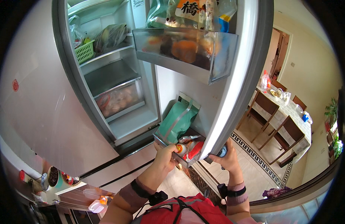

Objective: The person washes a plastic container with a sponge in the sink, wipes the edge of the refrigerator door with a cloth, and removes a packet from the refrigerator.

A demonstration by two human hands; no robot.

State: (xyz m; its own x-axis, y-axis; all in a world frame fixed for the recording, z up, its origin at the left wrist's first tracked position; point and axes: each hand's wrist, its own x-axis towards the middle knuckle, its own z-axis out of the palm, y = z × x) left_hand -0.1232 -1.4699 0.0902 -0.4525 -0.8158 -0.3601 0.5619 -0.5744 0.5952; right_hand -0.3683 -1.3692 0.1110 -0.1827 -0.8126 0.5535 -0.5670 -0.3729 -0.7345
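Observation:
My left hand (166,157) grips the front rim of the clear lower door bin (191,162), thumb on top and fingers beneath. In that bin stands a green plastic bag (176,121) with a grey stripe, leaning against the inner door panel. Beside it lie a bottle with a white cap (181,149) bearing writing and a red-and-white packet (194,151). My right hand (230,157) is at the lower outer edge of the open refrigerator door (231,117). Its fingers curl round a small blue item (222,151), mostly hidden, with a dark part near the thumb.
Overhead, the upper door bin (172,60) holds oranges and bags. A green basket (84,52), a bagged vegetable (110,36) and a drawer of eggs (119,100) are inside the refrigerator. The other door (35,112) is at left. A dining table (290,109) with chairs stands at right.

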